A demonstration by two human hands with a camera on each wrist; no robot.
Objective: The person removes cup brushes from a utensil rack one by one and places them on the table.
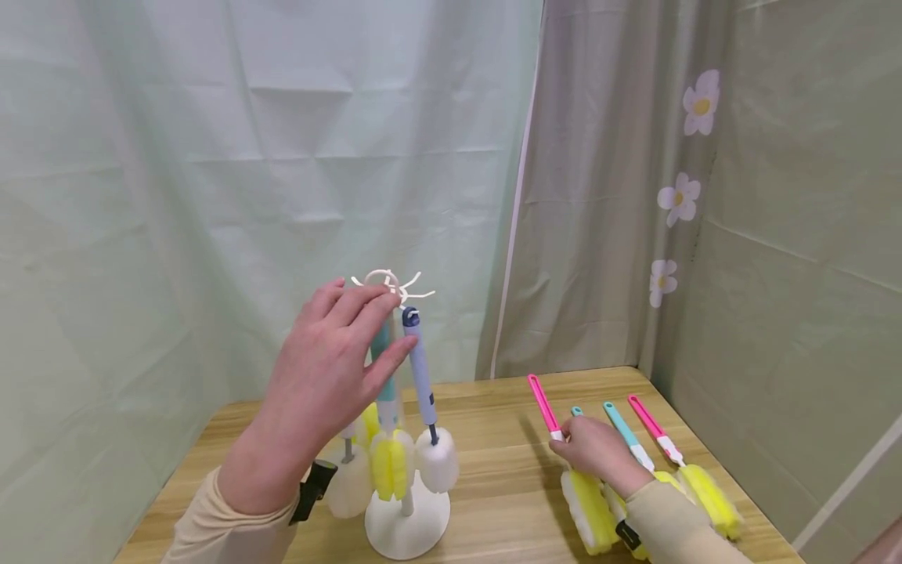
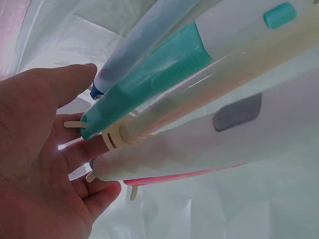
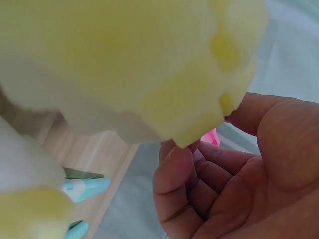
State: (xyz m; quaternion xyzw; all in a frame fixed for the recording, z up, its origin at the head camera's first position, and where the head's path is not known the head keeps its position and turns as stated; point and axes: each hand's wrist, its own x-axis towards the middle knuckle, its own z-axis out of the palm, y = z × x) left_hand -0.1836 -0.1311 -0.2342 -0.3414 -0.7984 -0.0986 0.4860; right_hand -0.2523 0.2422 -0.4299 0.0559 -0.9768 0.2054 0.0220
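Observation:
My left hand (image 1: 331, 360) reaches around the top of a white brush stand (image 1: 405, 533), fingers loosely bent by its hooks and thumb beside a blue-handled bottle brush (image 1: 420, 368). A teal-handled brush (image 2: 149, 74) and a pale grey-handled brush (image 2: 189, 147) also hang on the hooks, in the left wrist view. At the right, my right hand (image 1: 599, 450) pinches a pink-handled sponge brush (image 1: 543, 402) near its neck. Its yellow and white sponge head (image 3: 139, 64) covers part of that hand in the right wrist view.
Beside the right hand lie a teal-handled sponge brush (image 1: 627, 431) and another pink-handled one (image 1: 655, 427). A second teal handle (image 1: 577, 411) shows partly behind the hand. The wooden table (image 1: 493, 470) backs onto hanging curtains (image 1: 437, 196).

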